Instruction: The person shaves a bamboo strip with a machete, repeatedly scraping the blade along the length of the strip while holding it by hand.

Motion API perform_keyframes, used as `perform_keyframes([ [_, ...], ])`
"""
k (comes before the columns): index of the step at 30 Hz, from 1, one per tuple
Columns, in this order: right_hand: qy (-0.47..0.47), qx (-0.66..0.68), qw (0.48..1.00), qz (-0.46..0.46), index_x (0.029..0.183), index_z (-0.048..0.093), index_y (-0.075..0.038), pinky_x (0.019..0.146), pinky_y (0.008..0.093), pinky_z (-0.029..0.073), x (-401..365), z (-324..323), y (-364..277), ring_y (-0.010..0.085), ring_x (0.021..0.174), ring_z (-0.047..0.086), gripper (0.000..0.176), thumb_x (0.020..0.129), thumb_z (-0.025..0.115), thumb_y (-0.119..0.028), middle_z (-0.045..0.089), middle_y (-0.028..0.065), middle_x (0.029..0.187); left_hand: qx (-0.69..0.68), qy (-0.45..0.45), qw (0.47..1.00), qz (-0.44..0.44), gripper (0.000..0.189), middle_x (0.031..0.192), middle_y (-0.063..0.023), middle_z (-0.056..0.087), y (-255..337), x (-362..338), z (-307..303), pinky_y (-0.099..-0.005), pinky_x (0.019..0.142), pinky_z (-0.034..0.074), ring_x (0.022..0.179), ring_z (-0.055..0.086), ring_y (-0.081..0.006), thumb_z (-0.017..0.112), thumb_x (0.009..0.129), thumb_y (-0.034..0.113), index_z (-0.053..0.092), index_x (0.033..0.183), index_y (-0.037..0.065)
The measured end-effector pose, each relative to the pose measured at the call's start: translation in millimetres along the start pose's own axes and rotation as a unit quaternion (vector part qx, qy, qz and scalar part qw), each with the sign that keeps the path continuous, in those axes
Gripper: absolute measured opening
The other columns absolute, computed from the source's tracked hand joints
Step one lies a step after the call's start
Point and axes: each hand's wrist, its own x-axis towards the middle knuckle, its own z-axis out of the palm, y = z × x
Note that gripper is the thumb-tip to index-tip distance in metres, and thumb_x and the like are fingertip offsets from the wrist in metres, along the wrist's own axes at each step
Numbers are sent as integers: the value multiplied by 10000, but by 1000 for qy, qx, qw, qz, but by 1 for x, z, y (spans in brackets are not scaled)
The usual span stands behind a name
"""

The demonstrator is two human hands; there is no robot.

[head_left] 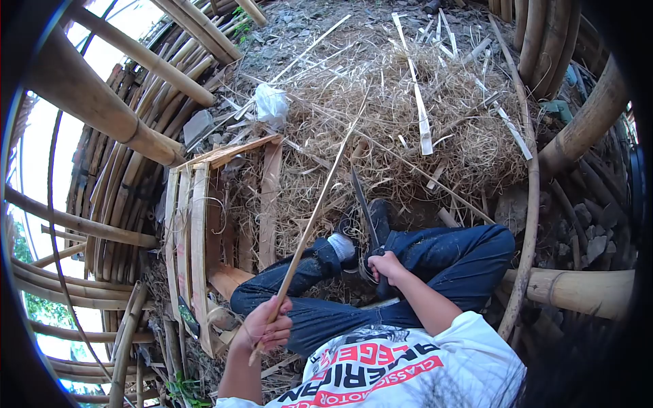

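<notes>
My left hand (267, 324) is closed around the lower end of a long, thin bamboo strip (320, 197), which slants up and away over my legs. In my right hand (386, 266) is the dark handle of a long-bladed knife (365, 209). Its blade points away from me, between my shoes, and its tip is near the heap of shavings. The blade and the strip are apart. My crossed legs in dark trousers (435, 262) lie under both hands.
A wooden crate (198, 231) stands left of my legs. Ahead lies a heap of bamboo shavings (401, 102) with a pale split strip (416, 102) on it. A white plastic bag (271, 105) sits behind the crate. Thick bamboo poles (588, 292) stand at both sides.
</notes>
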Motion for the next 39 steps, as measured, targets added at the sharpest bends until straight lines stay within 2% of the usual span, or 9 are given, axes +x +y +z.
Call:
perform_keyframes([
  [13, -12, 24, 999, -38, 609, 526, -41, 390, 299, 413, 6, 6, -19, 132, 401, 475, 155, 753, 575, -71, 493, 37, 523, 207, 102, 963, 143, 453, 455, 59, 248, 40, -85, 40, -201, 323, 213, 333, 224, -44, 492, 911, 565, 351, 867, 138],
  [17, -64, 118, 990, -48, 594, 492, -65, 387, 305, 398, -25, -3, -30, 135, 393, 459, 179, 761, 558, -60, 464, 24, 513, 189, 126, 961, 156, 278, 521, 63, 289, 25, -54, 34, -194, 353, 223, 381, 261, -41, 484, 972, 366, 407, 897, 109],
  [21, -57, 181, 979, -81, 633, 469, -71, 390, 315, 393, -67, -9, -35, 141, 380, 439, 169, 786, 541, -61, 436, 23, 506, 426, 216, 857, 193, 188, 592, 37, 422, 18, -16, 27, -213, 446, 308, 485, 353, -55, 534, 957, 238, 505, 914, 58],
  [25, 6, 218, 964, -153, 713, 495, -52, 381, 316, 392, -93, -12, -42, 143, 371, 443, 119, 814, 557, -64, 446, 31, 507, 586, 275, 722, 246, 289, 659, -105, 535, 11, 17, 22, -348, 592, 427, 603, 463, -186, 570, 925, 262, 512, 918, -21],
  [31, 7, -2, 962, -274, 662, 509, -41, 375, 269, 379, -105, -13, -56, 108, 390, 487, 169, 788, 621, -39, 516, 27, 525, 581, 294, 722, 233, 271, 656, -70, 493, -8, 61, 10, -322, 573, 426, 616, 443, -144, 597, 911, 235, 487, 892, -12],
  [33, -7, -41, 964, -262, 658, 526, -45, 387, 261, 375, -104, -8, -55, 92, 407, 498, 167, 779, 642, -46, 530, 16, 538, 561, 264, 749, 233, 319, 646, -153, 556, -17, 74, 2, -386, 547, 457, 590, 611, -230, 593, 911, 259, 475, 983, -28],
  [34, -11, -76, 959, -273, 664, 537, -37, 408, 268, 378, -104, -3, -54, 97, 421, 498, 156, 771, 649, -56, 526, 14, 537, 474, 224, 833, 176, 258, 623, -71, 541, -17, 74, 13, -310, 483, 462, 529, 581, -146, 580, 930, 216, 483, 1040, 4],
  [37, -32, -152, 947, -282, 675, 559, -21, 451, 283, 384, -104, 6, -47, 105, 449, 499, 141, 753, 662, -76, 518, 11, 536, 260, 127, 949, 123, 210, 613, 7, 503, -24, 85, 8, -238, 445, 461, 489, 533, -75, 555, 947, 177, 482, 1092, 45],
  [39, -36, -230, 895, -381, 641, 502, -43, 418, 265, 362, -103, 9, -45, 79, 431, 489, 188, 748, 655, -26, 501, -13, 519, 230, 129, 956, 127, 179, 611, 23, 486, -26, 86, 6, -228, 428, 459, 471, 505, -65, 515, 971, 199, 480, 1092, 72],
])
